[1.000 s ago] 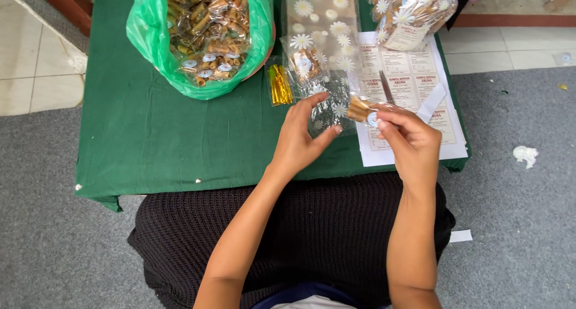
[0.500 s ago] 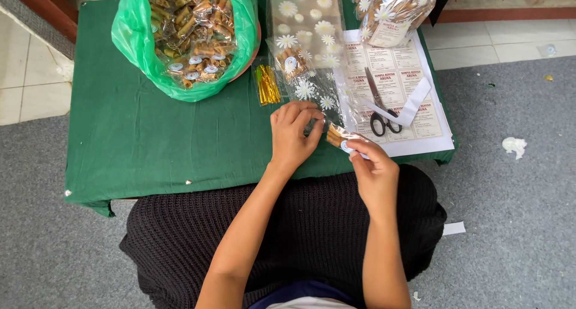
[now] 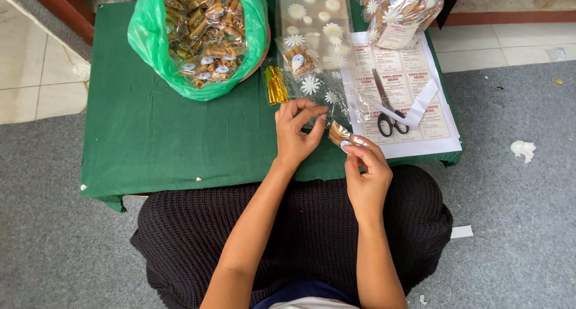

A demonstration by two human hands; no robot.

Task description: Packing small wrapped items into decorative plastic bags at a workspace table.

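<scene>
Small clear-wrapped brown snack packet (image 3: 339, 134) pinched in my right hand (image 3: 367, 177); left hand (image 3: 295, 135) fingers clamp the daisy-print cellophane bag (image 3: 321, 90); a loose pinch could drop it.

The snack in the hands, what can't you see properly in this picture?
- Head view: the small wrapped snack is partly covered by the right hand fingers.
- The left hand hides part of the clear daisy bag.
- The green bag of snacks and the packed bag are cut off by the top edge.
- Print on the label sheet is too small.
</scene>
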